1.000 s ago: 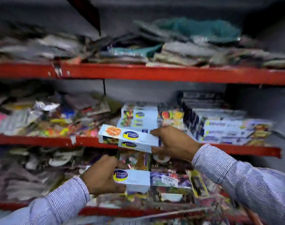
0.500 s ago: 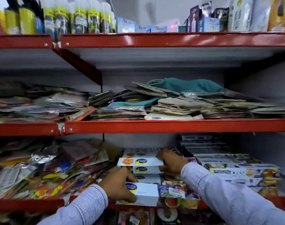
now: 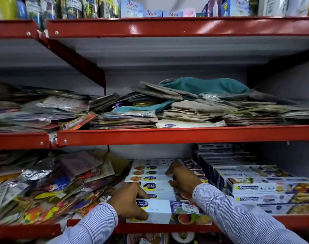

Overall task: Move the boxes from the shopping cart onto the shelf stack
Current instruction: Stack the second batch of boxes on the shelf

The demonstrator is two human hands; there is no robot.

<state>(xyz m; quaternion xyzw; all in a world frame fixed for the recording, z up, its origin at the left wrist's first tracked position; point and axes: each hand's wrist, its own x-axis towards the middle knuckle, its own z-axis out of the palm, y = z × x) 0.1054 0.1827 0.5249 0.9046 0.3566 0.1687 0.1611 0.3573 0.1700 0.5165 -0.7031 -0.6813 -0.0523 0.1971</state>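
The scene is lit evenly from above and in front, and a soft glare is thrown on the red shelf edge (image 3: pixel 167 27) at twelve o'clock. Deep shadow is cast beneath each shelf. The bottles (image 3: pixel 62 7) toward eleven o'clock are smeared by blur. Straight edges are bowed by wide-angle distortion toward three and nine o'clock. The boxes (image 3: pixel 157 187) near six o'clock are rendered fairly sharp.

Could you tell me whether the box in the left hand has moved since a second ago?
Yes. The front box under the left hand has gone up from below the red shelf edge onto that shelf.
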